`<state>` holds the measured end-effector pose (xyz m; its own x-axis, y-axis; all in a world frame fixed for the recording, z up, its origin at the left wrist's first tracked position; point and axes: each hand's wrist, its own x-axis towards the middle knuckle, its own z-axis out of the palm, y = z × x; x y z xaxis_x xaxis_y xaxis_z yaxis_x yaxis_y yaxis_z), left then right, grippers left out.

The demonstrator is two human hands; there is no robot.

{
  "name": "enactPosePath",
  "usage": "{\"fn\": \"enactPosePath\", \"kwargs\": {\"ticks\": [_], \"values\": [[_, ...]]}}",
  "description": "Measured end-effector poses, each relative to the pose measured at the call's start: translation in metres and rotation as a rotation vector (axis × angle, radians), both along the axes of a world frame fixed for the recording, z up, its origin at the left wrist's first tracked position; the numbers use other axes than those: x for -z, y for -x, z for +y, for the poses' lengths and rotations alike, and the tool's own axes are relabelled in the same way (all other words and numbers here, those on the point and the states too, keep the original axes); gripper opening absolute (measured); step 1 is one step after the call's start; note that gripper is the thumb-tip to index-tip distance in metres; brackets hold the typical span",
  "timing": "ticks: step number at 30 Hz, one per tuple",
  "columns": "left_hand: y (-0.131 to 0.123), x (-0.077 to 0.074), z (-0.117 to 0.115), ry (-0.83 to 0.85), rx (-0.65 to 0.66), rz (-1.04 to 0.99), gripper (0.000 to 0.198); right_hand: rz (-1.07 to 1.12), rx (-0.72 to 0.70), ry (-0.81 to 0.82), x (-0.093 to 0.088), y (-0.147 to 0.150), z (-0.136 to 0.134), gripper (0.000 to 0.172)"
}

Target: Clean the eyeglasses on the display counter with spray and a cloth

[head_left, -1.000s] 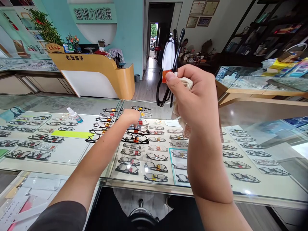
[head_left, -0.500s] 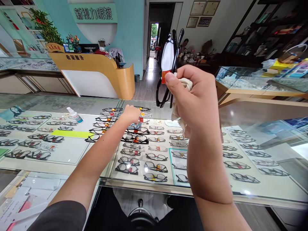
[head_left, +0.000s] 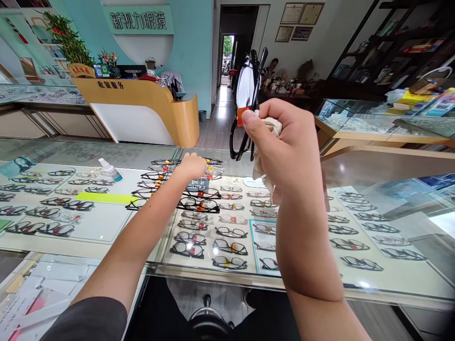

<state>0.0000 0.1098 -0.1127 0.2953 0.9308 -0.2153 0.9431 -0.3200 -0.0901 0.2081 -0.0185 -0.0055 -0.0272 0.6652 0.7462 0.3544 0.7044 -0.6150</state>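
My right hand (head_left: 284,137) is raised above the counter. Thumb and fingers pinch a pair of black-framed eyeglasses (head_left: 245,94), held on end with the temples pointing up and an orange tag on the lens. A crumpled pale cloth (head_left: 273,127) is bunched in the same hand and hangs below it. My left hand (head_left: 193,166) reaches to the far part of the glass counter, among rows of eyeglasses (head_left: 199,204) on top. Its fingers curl downward, knuckles toward me; the fingertips and anything in them are hidden.
Under the glass counter top (head_left: 142,151) lie many more eyeglasses (head_left: 231,232). A white spray bottle (head_left: 110,169) stands on the left. Beyond are a wooden reception desk (head_left: 185,118) and another display case (head_left: 384,125). A person (head_left: 273,64) is in the background.
My right hand has shifted slightly left and down with the eyeglasses and cloth. My left hand has drawn slightly left, showing more of the eyeglasses beside it.
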Motion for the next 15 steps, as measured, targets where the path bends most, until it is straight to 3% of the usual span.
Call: {"fn": "enactPosePath", "kwargs": {"ticks": [5,15], "values": [[-0.009,0.004,0.0,0.044,-0.02,0.03,0.013,-0.009,0.013,0.023,-0.002,0.001,-0.002,0.043],[-0.01,0.011,0.0,0.083,-0.014,0.067,0.026,-0.011,-0.004,0.03,-0.001,0.001,0.0,0.045]]}}
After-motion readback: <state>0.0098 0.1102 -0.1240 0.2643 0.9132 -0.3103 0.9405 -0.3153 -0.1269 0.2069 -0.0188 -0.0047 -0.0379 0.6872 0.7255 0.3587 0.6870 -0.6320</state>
